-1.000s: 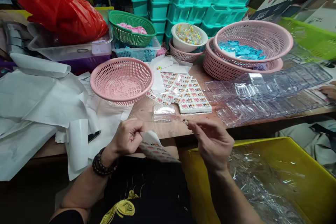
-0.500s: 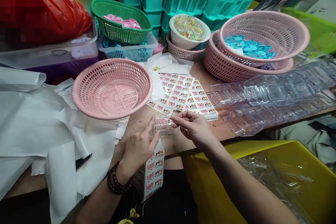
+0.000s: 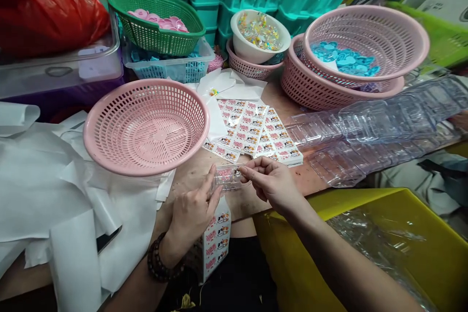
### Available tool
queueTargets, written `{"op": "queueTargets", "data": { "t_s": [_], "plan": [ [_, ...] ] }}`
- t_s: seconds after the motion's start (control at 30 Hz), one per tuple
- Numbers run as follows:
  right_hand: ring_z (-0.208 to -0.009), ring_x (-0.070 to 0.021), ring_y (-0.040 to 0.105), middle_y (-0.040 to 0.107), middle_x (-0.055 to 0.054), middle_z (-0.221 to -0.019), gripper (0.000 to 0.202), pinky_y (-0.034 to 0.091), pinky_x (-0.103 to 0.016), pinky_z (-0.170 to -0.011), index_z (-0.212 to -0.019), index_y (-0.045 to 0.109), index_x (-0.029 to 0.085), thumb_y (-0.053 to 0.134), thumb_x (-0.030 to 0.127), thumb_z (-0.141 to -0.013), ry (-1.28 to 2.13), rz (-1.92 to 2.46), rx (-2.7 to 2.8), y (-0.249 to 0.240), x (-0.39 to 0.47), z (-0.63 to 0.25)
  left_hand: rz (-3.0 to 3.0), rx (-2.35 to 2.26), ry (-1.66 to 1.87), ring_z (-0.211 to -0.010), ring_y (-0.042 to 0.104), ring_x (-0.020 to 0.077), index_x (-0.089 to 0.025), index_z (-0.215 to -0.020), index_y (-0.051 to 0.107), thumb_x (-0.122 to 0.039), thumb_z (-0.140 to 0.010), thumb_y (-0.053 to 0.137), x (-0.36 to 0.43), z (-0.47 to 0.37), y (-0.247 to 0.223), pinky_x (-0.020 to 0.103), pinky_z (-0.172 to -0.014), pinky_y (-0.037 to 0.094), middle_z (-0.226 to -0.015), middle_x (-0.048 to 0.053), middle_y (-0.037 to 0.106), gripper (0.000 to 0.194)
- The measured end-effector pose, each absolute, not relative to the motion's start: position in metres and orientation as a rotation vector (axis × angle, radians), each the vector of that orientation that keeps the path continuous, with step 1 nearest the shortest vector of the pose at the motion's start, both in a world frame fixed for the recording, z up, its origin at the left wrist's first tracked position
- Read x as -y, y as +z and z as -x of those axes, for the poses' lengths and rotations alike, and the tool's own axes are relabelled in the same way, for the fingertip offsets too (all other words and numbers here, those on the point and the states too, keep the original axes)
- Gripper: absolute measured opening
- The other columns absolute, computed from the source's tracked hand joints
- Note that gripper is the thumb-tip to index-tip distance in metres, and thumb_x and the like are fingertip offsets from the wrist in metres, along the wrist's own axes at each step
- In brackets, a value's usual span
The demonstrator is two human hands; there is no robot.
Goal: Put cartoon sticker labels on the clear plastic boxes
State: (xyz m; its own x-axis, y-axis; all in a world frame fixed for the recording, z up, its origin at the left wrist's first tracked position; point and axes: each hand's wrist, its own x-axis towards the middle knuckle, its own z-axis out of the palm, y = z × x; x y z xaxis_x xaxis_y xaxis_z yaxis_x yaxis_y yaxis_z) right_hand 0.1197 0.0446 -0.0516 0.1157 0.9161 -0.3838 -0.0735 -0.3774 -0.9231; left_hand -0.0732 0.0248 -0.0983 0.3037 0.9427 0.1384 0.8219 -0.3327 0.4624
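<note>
A small clear plastic case point(image 3: 228, 184) lies near the table's front edge. A sticker with pink lettering and a cartoon cat point(image 3: 224, 172) is over its top; whether it is stuck down all along I cannot tell. My left hand point(image 3: 193, 209) steadies the case's left end between forefinger and thumb. At the other end, my right hand point(image 3: 270, 180) pinches the sticker's right edge between thumb and forefinger. Below my left hand, a stack of cat sticker sheets point(image 3: 216, 241) stands upright at the table edge, its left part hidden by my wrist.
More sticker sheets point(image 3: 248, 126) lie beyond my hands. A pink basket point(image 3: 146, 168) stands left, beside white backing paper point(image 3: 120, 204). Clear plastic trays point(image 3: 380, 122) and stacked pink baskets point(image 3: 365, 78) fill the right. Below is a yellow bin point(image 3: 383, 200).
The view has shifted slightly, so the baskets sit a little further left. Both hands remain at the case, and more of the cat print shows beside my right fingertips.
</note>
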Motion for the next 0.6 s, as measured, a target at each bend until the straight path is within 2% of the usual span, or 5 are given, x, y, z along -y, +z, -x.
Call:
{"op": "queueTargets", "data": {
  "t_s": [0.17,0.33,0.47,0.53,0.6],
  "plan": [
    [-0.031,-0.0044,0.037,0.066,0.001,-0.058,0.045,0.028,-0.019,-0.028,-0.073,0.058,0.018,0.082,0.055,-0.064,1.353,1.559,0.945,-0.054,-0.041,-0.119,-2.235,-1.531,0.591,-0.051,0.059,0.0166,-0.02,-0.149,0.048,-0.038,-0.098,0.052,-0.023,0.072,-0.097,0.026,-0.053,0.037,-0.06,0.0,0.068,0.054],
    [-0.04,-0.008,0.042,0.059,0.003,-0.058,0.034,0.034,-0.022,-0.035,-0.072,0.056,0.021,0.074,0.05,-0.074,1.215,1.618,1.184,-0.054,-0.04,-0.116,-2.291,-1.502,0.608,-0.056,0.063,0.0163,-0.027,-0.14,0.06,-0.03,-0.099,0.053,-0.023,0.071,-0.093,0.026,-0.051,0.035,-0.084,0.004,0.079,0.041],
    [-0.047,-0.0126,0.046,0.054,0.003,-0.053,0.021,0.034,-0.025,-0.046,-0.074,0.057,0.022,0.07,0.038,-0.08,0.776,1.902,1.649,-0.045,-0.04,-0.126,-2.366,-1.544,0.601,-0.054,0.063,0.0162,-0.029,-0.137,0.063,-0.025,-0.098,0.056,-0.024,0.072,-0.093,0.026,-0.048,0.032,-0.087,0.004,0.081,0.039],
    [-0.052,-0.0177,0.053,0.058,0.0,-0.055,0.021,0.037,-0.028,-0.05,-0.082,0.062,0.021,0.066,0.041,-0.083,0.417,2.094,1.79,-0.04,-0.037,-0.133,-2.379,-1.575,0.558,-0.055,0.064,0.0164,-0.031,-0.137,0.062,-0.025,-0.097,0.058,-0.025,0.072,-0.092,0.026,-0.049,0.034,-0.085,0.003,0.081,0.04],
    [-0.065,-0.0232,0.062,0.067,-0.007,-0.069,0.023,0.045,-0.032,-0.058,-0.093,0.065,0.018,0.058,0.039,-0.089,0.097,2.074,1.887,-0.04,-0.033,-0.136,-2.356,-1.611,0.503,-0.058,0.066,0.0166,-0.034,-0.138,0.061,-0.025,-0.097,0.059,-0.025,0.071,-0.091,0.026,-0.051,0.037,-0.088,0.002,0.081,0.041]
  ]
}}
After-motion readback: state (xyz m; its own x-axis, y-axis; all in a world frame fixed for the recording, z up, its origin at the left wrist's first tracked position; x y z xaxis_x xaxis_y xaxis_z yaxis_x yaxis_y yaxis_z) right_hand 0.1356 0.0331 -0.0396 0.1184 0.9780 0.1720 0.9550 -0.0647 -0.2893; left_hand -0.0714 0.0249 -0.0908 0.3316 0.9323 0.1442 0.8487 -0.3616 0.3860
